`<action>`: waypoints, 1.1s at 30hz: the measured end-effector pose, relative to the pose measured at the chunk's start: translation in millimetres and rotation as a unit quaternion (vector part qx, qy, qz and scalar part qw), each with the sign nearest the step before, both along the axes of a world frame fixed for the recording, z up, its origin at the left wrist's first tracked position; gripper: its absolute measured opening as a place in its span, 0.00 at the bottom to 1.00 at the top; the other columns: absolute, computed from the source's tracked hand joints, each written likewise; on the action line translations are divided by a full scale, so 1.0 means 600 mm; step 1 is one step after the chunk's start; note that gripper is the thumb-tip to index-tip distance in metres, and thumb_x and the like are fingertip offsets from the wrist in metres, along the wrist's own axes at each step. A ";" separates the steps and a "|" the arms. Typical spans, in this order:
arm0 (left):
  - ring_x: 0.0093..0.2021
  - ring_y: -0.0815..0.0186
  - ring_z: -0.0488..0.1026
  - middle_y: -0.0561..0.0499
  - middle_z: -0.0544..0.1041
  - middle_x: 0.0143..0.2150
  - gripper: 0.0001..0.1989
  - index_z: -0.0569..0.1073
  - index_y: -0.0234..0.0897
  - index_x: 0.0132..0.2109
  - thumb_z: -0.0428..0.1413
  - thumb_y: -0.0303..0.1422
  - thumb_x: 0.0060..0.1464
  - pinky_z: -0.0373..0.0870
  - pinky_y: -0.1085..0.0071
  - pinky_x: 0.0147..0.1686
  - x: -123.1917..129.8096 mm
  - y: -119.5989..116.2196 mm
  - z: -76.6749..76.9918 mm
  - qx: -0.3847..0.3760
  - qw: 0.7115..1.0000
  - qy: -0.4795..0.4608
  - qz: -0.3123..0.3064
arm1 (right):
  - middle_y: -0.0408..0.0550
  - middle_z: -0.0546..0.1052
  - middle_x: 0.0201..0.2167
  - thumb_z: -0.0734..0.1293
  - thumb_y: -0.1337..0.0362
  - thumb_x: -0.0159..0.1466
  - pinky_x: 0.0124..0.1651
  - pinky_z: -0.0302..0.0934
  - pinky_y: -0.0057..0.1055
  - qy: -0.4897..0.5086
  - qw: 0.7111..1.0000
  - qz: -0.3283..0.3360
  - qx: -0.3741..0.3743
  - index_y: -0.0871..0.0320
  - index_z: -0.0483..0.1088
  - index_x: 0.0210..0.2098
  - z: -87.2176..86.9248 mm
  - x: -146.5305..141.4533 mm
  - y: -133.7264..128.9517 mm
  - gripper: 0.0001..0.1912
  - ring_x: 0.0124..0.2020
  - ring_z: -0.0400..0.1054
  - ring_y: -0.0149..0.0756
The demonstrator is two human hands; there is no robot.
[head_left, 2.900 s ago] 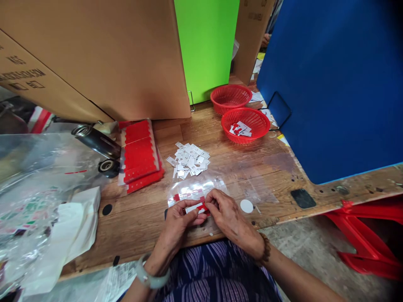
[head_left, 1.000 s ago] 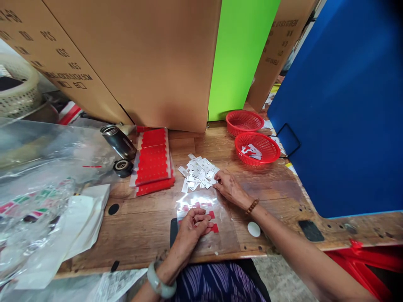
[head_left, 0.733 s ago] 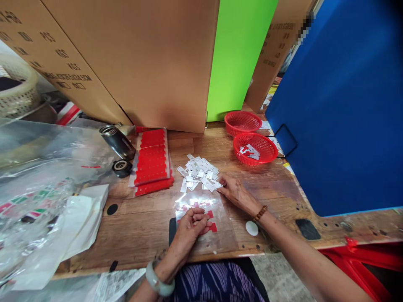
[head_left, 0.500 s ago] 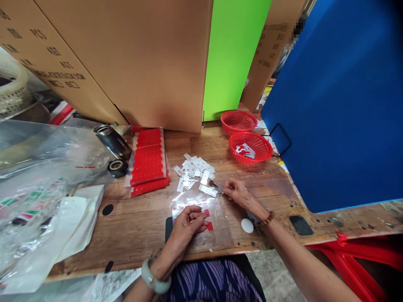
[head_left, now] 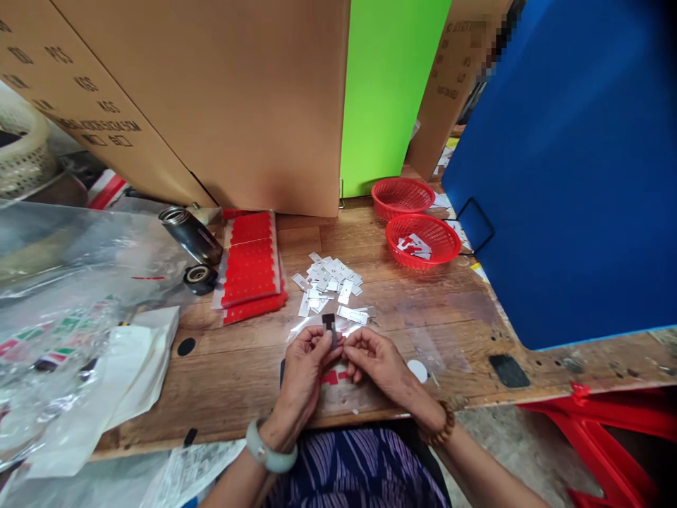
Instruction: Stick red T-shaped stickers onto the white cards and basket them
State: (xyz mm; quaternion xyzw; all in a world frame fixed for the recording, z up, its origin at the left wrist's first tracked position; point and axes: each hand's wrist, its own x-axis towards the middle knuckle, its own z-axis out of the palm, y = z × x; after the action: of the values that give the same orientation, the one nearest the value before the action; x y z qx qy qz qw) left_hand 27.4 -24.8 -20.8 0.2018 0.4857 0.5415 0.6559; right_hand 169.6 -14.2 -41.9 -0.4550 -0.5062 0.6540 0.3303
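Observation:
Between its thumb and fingers my left hand (head_left: 309, 360) pinches a small dark metal piece (head_left: 328, 323), upright over a clear plastic sheet. My right hand (head_left: 375, 361) is close beside it, fingertips pressed together near the piece; what they hold, if anything, is hidden. Below the hands, red stickers (head_left: 331, 377) show on the clear sheet. Just beyond lies a loose pile of small white and silver pieces (head_left: 324, 279), with a few flat ones (head_left: 352, 315) at its near side.
Red sticker sheets (head_left: 248, 261), a dark flask (head_left: 190, 235) and its lid (head_left: 199, 278) stand left. Two red baskets (head_left: 403, 197) are at the back right, the nearer (head_left: 447, 245) holding pieces. A blue panel (head_left: 571, 176) rises on the right; plastic bags (head_left: 68, 282) cover the left.
My right hand has moved left from beside the pile to meet my left hand. The dark metal piece from the pile's edge is now in my left hand, which has risen slightly.

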 end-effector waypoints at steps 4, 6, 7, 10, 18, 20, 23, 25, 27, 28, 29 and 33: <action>0.27 0.67 0.77 0.50 0.79 0.29 0.19 0.70 0.33 0.36 0.68 0.35 0.39 0.76 0.72 0.31 -0.033 0.005 -0.005 -0.026 0.999 0.027 0.022 | 0.45 0.72 0.33 0.60 0.66 0.64 0.40 0.61 0.32 -0.193 0.960 -0.058 0.194 0.56 0.67 0.36 -0.005 0.010 0.014 0.05 0.34 0.67 0.34; 0.25 0.68 0.77 0.49 0.79 0.29 0.18 0.70 0.33 0.35 0.68 0.35 0.40 0.76 0.73 0.29 -0.042 0.006 -0.012 -0.041 0.998 0.036 0.019 | 0.47 0.72 0.36 0.59 0.69 0.65 0.44 0.59 0.33 -0.255 0.931 -0.044 0.259 0.57 0.67 0.36 -0.005 0.009 0.019 0.06 0.39 0.66 0.36; 0.25 0.68 0.77 0.48 0.79 0.30 0.17 0.71 0.32 0.34 0.68 0.34 0.40 0.76 0.74 0.29 -0.044 0.006 -0.016 -0.049 0.998 0.038 0.015 | 0.48 0.72 0.37 0.59 0.70 0.65 0.45 0.59 0.33 -0.276 0.921 -0.034 0.273 0.57 0.67 0.37 -0.006 0.006 0.021 0.07 0.39 0.66 0.36; 0.26 0.68 0.78 0.45 0.80 0.31 0.14 0.71 0.30 0.32 0.67 0.34 0.43 0.76 0.76 0.30 -0.043 0.006 -0.029 -0.061 0.997 0.048 0.002 | 0.49 0.71 0.36 0.58 0.72 0.64 0.43 0.57 0.32 -0.343 0.897 -0.018 0.279 0.58 0.67 0.37 -0.007 -0.009 0.028 0.08 0.37 0.65 0.36; 0.26 0.67 0.79 0.47 0.80 0.27 0.14 0.73 0.30 0.38 0.67 0.27 0.44 0.76 0.78 0.30 -0.038 0.006 -0.046 -0.088 0.994 0.060 0.004 | 0.46 0.70 0.31 0.60 0.74 0.62 0.36 0.54 0.30 -0.381 0.885 0.001 0.267 0.57 0.64 0.30 -0.006 -0.021 0.046 0.07 0.32 0.63 0.35; 0.29 0.67 0.79 0.47 0.80 0.29 0.14 0.73 0.30 0.38 0.67 0.26 0.43 0.76 0.78 0.32 -0.037 0.006 -0.046 -0.087 0.995 0.047 0.010 | 0.47 0.69 0.33 0.58 0.74 0.63 0.38 0.56 0.31 -0.362 0.889 -0.020 0.281 0.57 0.64 0.34 -0.006 -0.020 0.039 0.07 0.34 0.64 0.36; 0.30 0.67 0.80 0.47 0.80 0.31 0.14 0.72 0.31 0.39 0.66 0.24 0.44 0.76 0.78 0.34 -0.036 0.005 -0.042 -0.089 0.995 0.034 0.015 | 0.48 0.68 0.35 0.57 0.73 0.64 0.41 0.58 0.32 -0.331 0.895 -0.034 0.298 0.56 0.65 0.36 -0.007 -0.020 0.028 0.08 0.37 0.64 0.38; 0.31 0.67 0.80 0.47 0.81 0.32 0.14 0.72 0.31 0.39 0.65 0.23 0.45 0.76 0.77 0.35 -0.035 0.004 -0.040 -0.092 0.995 0.031 0.017 | 0.48 0.68 0.35 0.57 0.74 0.64 0.41 0.58 0.32 -0.327 0.899 -0.031 0.289 0.56 0.65 0.34 -0.006 -0.020 0.027 0.09 0.37 0.64 0.38; 0.33 0.66 0.80 0.46 0.81 0.34 0.14 0.71 0.32 0.41 0.64 0.23 0.46 0.76 0.77 0.36 -0.034 0.003 -0.040 -0.090 0.995 0.030 0.019 | 0.47 0.68 0.33 0.58 0.75 0.62 0.40 0.57 0.32 -0.340 0.901 -0.030 0.266 0.56 0.65 0.32 -0.006 -0.022 0.031 0.08 0.36 0.64 0.37; 0.33 0.66 0.80 0.46 0.81 0.34 0.14 0.71 0.31 0.41 0.64 0.23 0.46 0.76 0.76 0.36 -0.034 0.003 -0.040 -0.088 0.996 0.030 0.020 | 0.46 0.67 0.32 0.58 0.75 0.62 0.39 0.56 0.32 -0.350 0.902 -0.029 0.252 0.57 0.64 0.31 -0.006 -0.022 0.034 0.08 0.35 0.63 0.36; 0.34 0.66 0.80 0.45 0.81 0.35 0.14 0.71 0.31 0.41 0.64 0.23 0.47 0.76 0.76 0.36 -0.034 0.002 -0.041 -0.085 0.996 0.031 0.021 | 0.46 0.67 0.31 0.58 0.75 0.61 0.38 0.55 0.31 -0.358 0.901 -0.028 0.241 0.57 0.64 0.30 -0.006 -0.022 0.037 0.08 0.33 0.63 0.35; 0.36 0.64 0.80 0.44 0.80 0.38 0.12 0.70 0.32 0.41 0.63 0.24 0.48 0.77 0.74 0.37 -0.032 0.002 -0.045 -0.083 0.995 0.041 0.035 | 0.44 0.67 0.30 0.59 0.73 0.62 0.36 0.54 0.31 -0.340 0.913 -0.013 0.225 0.57 0.62 0.28 -0.009 -0.017 0.044 0.08 0.31 0.61 0.33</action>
State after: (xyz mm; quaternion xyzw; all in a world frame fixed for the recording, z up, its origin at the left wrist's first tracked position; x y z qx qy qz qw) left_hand 7.9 -23.6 -47.5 0.1512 0.5624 0.5132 0.6304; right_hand 159.7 12.1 -47.4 -0.5698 -0.7158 0.3243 0.2404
